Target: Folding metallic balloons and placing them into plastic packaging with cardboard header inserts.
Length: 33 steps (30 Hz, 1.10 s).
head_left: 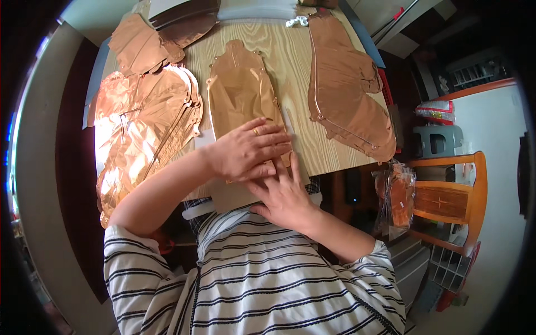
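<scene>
A flat, copper-coloured foil sheet shaped like an uninflated balloon (243, 92) lies in the middle of the wooden table, its narrow tab at the far end. Small loops stick out along its edges. Across its near end rests my left hand (251, 149), palm down, fingers stretched to the right. My right hand (286, 198) lies just nearer, with its fingers extended forward and apart. The left thumb crosses the right fingers, so part of the contact is hidden. A pale flat board (237, 195) shows under the foil at the near edge.
Shiny foil pieces (142, 120) pile up on the left; a stack of similar foil (349, 95) lies on the right. Clear plastic sheets (257, 10) and small white pieces (297, 22) sit at the far edge. A wooden chair (446, 204) holding bagged foil stands right.
</scene>
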Available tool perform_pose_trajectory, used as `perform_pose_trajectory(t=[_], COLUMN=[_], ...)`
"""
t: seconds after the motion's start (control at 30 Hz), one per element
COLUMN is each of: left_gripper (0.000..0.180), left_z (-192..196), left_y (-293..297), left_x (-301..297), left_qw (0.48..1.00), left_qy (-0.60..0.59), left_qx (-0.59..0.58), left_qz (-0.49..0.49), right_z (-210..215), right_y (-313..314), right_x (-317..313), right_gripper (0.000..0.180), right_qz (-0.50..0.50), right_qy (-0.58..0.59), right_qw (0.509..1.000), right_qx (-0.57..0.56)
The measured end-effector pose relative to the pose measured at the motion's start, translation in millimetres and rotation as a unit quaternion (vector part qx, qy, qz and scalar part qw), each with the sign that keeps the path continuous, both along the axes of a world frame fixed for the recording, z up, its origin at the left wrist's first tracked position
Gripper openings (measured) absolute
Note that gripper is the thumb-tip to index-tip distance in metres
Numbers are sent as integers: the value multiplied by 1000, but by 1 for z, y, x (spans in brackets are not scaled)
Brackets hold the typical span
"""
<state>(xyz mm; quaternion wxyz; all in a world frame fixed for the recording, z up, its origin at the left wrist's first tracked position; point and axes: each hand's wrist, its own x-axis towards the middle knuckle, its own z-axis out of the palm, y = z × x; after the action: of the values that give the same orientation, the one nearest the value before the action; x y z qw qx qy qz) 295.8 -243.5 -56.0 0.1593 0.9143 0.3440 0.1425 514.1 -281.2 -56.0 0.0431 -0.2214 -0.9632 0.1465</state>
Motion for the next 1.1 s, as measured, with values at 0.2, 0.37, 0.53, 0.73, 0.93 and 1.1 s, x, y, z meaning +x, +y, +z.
perform_pose_trajectory(t=[0.2, 0.37, 0.53, 0.73, 0.93, 1.1], left_gripper=[68, 64, 64, 65, 69, 67], left_z=[-9, -23, -14, 5, -11, -15], left_y=[44, 88, 95, -33, -42, -7], left_x=[-20, -61, -82, -31, -65, -90], left_qw=[993, 969, 907, 988, 963, 925], left_qy=[99, 165, 261, 52, 119, 207], left_qx=[49, 120, 199, 55, 86, 168], left_qz=[29, 136, 262, 133, 225, 272], right_z=[1, -2, 5, 5, 3, 5], right_y=[1, 0, 1, -1, -3, -3], right_x=[-1, 0, -2, -5, -2, -4], right_gripper=[90, 88, 87, 89, 93, 93], right_qz=[2, 3, 7, 1, 11, 5], right_qy=[-7, -4, -18, -25, -29, -33], right_qw=[1000, 1000, 1000, 1000, 999, 999], right_qx=[-1, 9, 5, -11, 19, 17])
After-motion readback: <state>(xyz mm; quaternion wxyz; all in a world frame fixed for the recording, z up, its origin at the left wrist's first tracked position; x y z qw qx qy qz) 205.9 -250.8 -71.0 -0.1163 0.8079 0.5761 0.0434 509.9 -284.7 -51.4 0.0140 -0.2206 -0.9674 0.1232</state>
